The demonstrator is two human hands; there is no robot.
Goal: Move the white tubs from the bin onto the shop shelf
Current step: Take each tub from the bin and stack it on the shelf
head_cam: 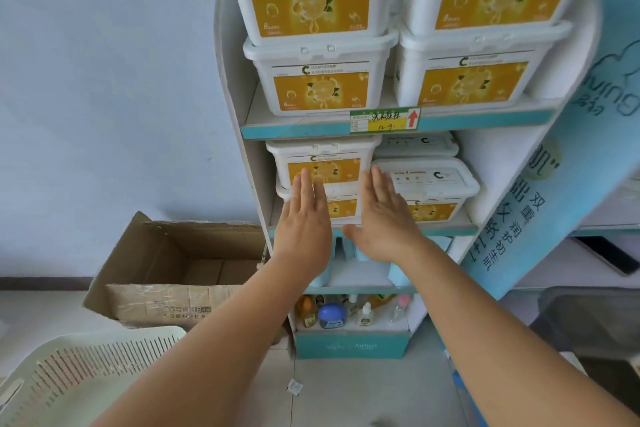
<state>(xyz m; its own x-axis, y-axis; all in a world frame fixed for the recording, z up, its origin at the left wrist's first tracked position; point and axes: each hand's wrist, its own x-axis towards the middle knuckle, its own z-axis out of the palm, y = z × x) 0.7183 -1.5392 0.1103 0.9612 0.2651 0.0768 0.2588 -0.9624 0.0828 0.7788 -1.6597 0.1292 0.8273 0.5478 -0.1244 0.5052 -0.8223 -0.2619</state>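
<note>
At the middle tier of the shop shelf (pixel 446 230), both hands are stretched forward flat, fingers straight and together, gripping nothing. The left hand (pixel 304 222) lies against the front of the left stack of white tubs (pixel 322 163), its fingertips on the yellow label of the upper tub and its palm across the tub beneath. The right hand (pixel 384 218) is flat too, its fingertips at the seam between that stack and the right-hand tub (pixel 429 184), whose lid faces up; whether it presses on a tub cannot be told. Behind that one a further tub lid (pixel 419 144) shows. On the tier above stand four more tubs (pixel 322 80) with orange labels, stacked two by two, and a handwritten price tag (pixel 384 120) with a red arrow is fixed to the tier's front edge. Below the hands, pale blue packs (pixel 398 274) sit on a lower tier, and small bottles (pixel 332 315) fill the bottom one. To the left on the floor stands an open cardboard box (pixel 173 274), and the pale slotted bin (pixel 86 367) is at the lower left corner, its inside out of view. A blue printed banner (pixel 540 204) leans along the right side of the shelf.
</note>
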